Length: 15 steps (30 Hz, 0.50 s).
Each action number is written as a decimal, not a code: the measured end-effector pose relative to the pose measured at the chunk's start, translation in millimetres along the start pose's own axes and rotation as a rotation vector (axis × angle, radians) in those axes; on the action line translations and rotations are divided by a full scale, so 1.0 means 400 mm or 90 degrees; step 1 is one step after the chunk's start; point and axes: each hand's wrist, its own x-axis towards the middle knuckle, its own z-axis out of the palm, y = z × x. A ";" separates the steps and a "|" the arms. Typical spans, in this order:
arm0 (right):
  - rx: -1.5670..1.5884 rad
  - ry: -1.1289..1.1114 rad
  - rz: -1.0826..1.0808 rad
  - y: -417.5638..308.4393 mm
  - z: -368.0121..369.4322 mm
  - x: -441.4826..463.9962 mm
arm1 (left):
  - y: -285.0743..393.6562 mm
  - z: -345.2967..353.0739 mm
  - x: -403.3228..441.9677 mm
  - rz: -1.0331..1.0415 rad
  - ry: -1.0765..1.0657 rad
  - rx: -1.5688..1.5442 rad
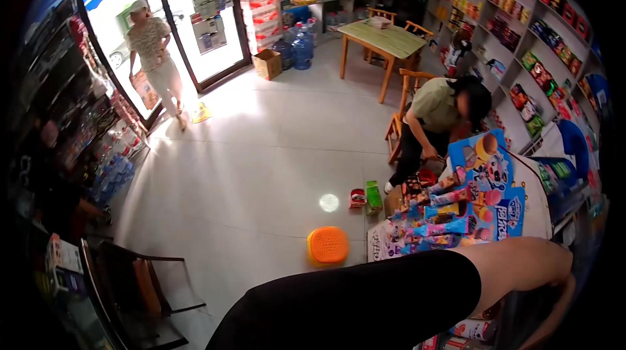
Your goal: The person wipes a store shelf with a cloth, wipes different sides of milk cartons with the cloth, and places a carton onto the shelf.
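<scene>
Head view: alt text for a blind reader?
Wearer's bent arm, black-sleeved, crosses a shop's foreground; hands out of view. Beyond it, one person leans toward colorful packets, another is near glass doors; an orange stool stands on the floor.

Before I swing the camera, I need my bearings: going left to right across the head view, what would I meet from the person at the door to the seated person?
Person at the door → yellow patch on the floor → cardboard box → orange stool → red container → green box → seated person.
</scene>
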 end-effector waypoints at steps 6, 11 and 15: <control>0.042 -0.023 -0.081 0.008 0.011 -0.028 | 0.041 0.012 0.061 -0.048 -0.032 0.008; 0.139 -0.068 -0.207 -0.073 0.045 -0.088 | 0.027 -0.031 -0.031 -0.105 -0.144 0.124; 0.147 0.029 -0.265 -0.146 0.081 -0.150 | 0.025 -0.049 -0.061 -0.036 -0.213 0.162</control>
